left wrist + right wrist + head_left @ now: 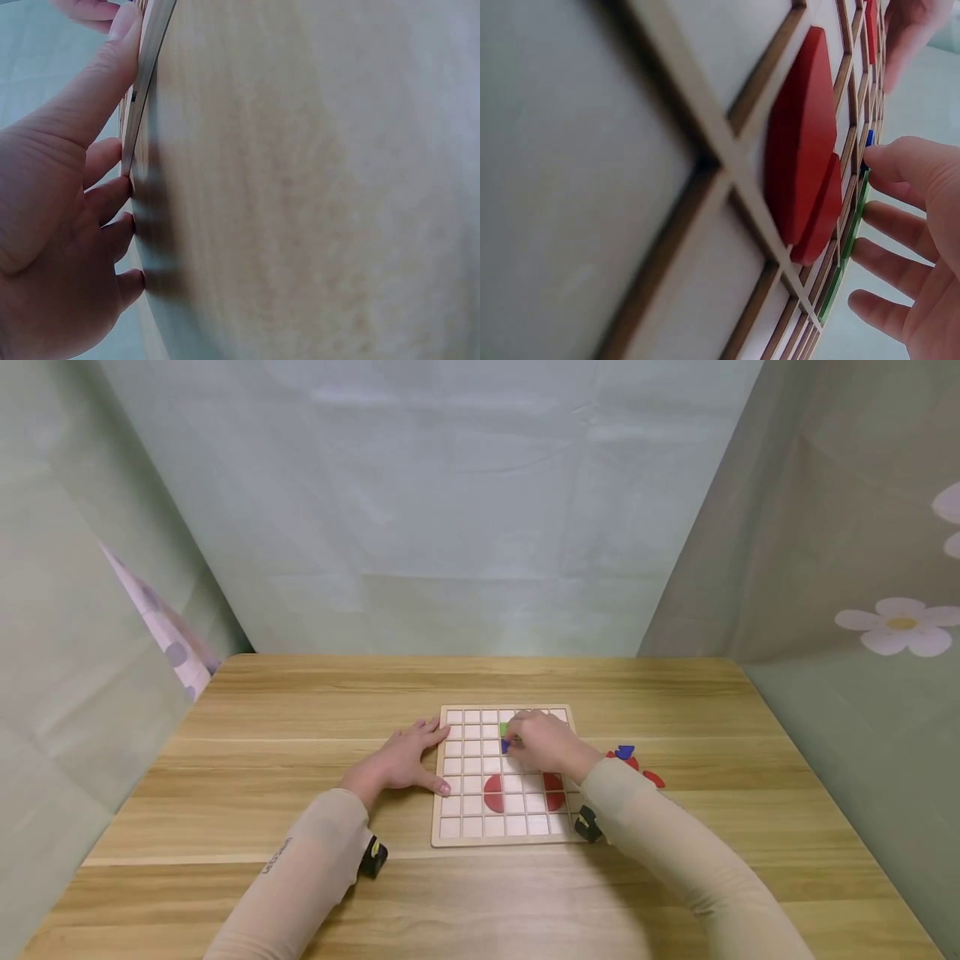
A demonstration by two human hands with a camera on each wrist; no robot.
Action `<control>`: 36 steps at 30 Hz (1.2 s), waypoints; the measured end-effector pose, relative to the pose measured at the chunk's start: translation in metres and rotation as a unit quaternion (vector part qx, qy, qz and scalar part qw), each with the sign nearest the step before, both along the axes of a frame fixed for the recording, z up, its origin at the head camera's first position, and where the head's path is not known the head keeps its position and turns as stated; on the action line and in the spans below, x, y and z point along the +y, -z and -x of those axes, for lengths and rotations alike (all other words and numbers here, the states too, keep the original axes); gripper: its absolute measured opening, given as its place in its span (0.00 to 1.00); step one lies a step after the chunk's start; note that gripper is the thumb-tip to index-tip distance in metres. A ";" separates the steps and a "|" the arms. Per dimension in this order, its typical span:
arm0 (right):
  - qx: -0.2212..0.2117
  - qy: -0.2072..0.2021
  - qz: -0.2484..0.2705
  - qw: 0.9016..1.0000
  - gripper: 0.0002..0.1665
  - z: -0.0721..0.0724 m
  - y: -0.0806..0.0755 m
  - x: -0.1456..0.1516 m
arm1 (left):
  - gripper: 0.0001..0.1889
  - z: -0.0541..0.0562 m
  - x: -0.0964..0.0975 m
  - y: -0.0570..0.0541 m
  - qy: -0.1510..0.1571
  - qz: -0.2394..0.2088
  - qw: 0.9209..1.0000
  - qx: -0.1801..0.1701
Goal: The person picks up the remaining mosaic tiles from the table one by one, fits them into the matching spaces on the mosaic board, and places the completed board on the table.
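A wooden grid board [437, 814] lies flat on the table, divided into square cells. My left hand [405, 756] rests spread at the board's left edge; in the left wrist view its thumb and fingertips touch the rim. Over the upper part of the board, my right hand [546, 742] pinches a small blue piece [506, 747] at a cell, its thumb [885, 157] against it. Just above sits a green piece [503, 729], partly hidden by the fingers. Red curved pieces form a round shape [493, 793] lower down, and more red pieces [554, 792] lie in cells to its right.
Right of the board, a loose blue piece [625, 751] and several red pieces [654, 778] lie on the wooden table [465, 902], partly behind the right sleeve. Pale fabric [450, 527] hangs behind and on both sides.
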State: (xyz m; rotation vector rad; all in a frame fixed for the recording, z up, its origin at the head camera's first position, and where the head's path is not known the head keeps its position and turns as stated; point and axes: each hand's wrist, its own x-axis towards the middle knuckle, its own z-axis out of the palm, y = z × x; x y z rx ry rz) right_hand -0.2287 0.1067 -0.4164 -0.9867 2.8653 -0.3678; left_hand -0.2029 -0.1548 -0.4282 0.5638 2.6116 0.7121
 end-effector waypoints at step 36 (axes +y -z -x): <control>-0.066 0.065 0.073 0.993 0.19 0.001 0.003 0.032 | 0.57 0.006 -0.002 0.004 -0.003 0.009 1.000 0.000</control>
